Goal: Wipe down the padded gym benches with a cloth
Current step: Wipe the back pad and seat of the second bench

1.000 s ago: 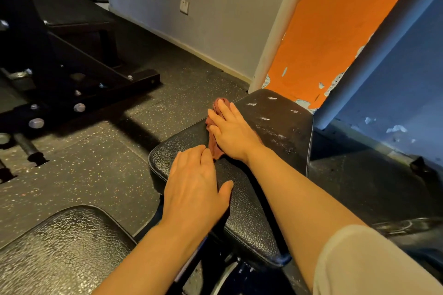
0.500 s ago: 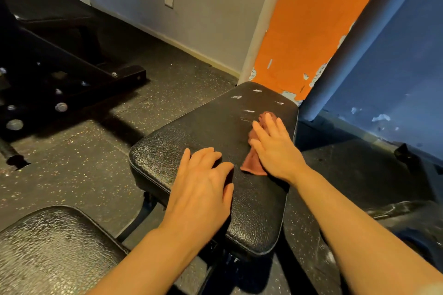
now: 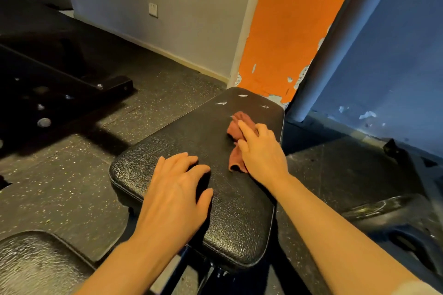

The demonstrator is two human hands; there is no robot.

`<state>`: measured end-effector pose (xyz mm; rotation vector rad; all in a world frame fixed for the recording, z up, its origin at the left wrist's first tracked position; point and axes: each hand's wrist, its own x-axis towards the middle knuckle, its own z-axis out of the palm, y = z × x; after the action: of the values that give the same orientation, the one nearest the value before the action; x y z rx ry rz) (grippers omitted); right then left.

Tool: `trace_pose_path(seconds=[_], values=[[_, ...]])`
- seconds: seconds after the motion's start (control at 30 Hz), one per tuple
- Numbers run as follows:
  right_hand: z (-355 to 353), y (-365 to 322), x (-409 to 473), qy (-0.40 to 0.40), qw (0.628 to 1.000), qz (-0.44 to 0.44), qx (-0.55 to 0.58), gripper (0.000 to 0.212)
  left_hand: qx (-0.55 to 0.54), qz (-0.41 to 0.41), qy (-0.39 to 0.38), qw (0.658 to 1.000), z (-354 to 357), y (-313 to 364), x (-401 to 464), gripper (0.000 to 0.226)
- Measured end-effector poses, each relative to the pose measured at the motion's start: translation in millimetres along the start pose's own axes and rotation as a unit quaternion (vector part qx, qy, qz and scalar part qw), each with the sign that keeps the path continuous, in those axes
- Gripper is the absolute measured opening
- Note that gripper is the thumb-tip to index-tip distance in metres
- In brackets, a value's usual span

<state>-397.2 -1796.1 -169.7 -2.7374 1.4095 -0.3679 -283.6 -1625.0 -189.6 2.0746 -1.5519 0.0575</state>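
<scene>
A black padded bench pad (image 3: 187,132) fills the middle of the view, with small white tears near its far end. A crumpled reddish-brown cloth (image 3: 236,127) lies on the pad's far right part. My right hand (image 3: 261,151) presses flat on the cloth with its fingers stretched over it. My left hand (image 3: 177,189) rests on the near half of the pad, fingers spread and slightly bent, holding nothing. A second black pad (image 3: 36,266) shows at the bottom left corner.
A black metal machine frame (image 3: 72,93) with bolts stands on the speckled rubber floor at left. Beyond the bench rise a grey wall, an orange wall (image 3: 292,26) with peeling paint, and a blue wall on the right. Dark equipment lies at lower right.
My right hand has slid the cloth from the pad's left edge across to its right side and a little farther toward the far end. My left hand stays on the near half.
</scene>
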Motion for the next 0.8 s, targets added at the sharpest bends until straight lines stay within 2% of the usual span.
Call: trace_pose_path(seconds=[0.1, 0.2, 0.27, 0.33, 0.47, 0.53, 0.63, 0.7, 0.8], values=[[14, -32, 12, -0.028, 1.0, 0.002, 0.001, 0.052, 0.003, 0.006, -0.013, 1.0, 1, 0, 1, 0.04], [18, -56, 2, -0.071, 0.992, -0.098, 0.021, 0.053, -0.018, -0.003, -0.018, 1.0, -4, -4, 2, 0.034], [11, -42, -1, -0.088, 0.985, -0.146, 0.012, 0.051, -0.018, -0.003, -0.018, 1.0, -4, -7, 1, 0.035], [5, -16, 7, -0.094, 0.988, -0.121, -0.009, 0.05, -0.002, 0.0, -0.017, 1.0, -3, -7, -1, 0.041], [1, 3, 28, -0.117, 0.993, 0.028, -0.005, 0.055, -0.002, -0.01, -0.009, 1.0, -5, -3, -2, 0.047], [7, -22, 26, -0.115, 0.993, 0.014, -0.008, 0.059, 0.013, -0.024, -0.014, 1.0, -4, -4, -1, 0.048], [15, -70, 8, -0.112, 0.989, -0.099, 0.017, 0.06, -0.004, -0.048, 0.015, 0.999, -5, -9, -1, 0.039], [16, -77, 3, -0.134, 0.979, -0.149, 0.03, 0.061, -0.016, -0.077, 0.038, 0.996, -10, -13, -2, 0.035], [14, -63, 18, -0.139, 0.983, -0.12, 0.024, 0.061, 0.015, -0.112, 0.031, 0.993, -15, -20, -4, 0.053]])
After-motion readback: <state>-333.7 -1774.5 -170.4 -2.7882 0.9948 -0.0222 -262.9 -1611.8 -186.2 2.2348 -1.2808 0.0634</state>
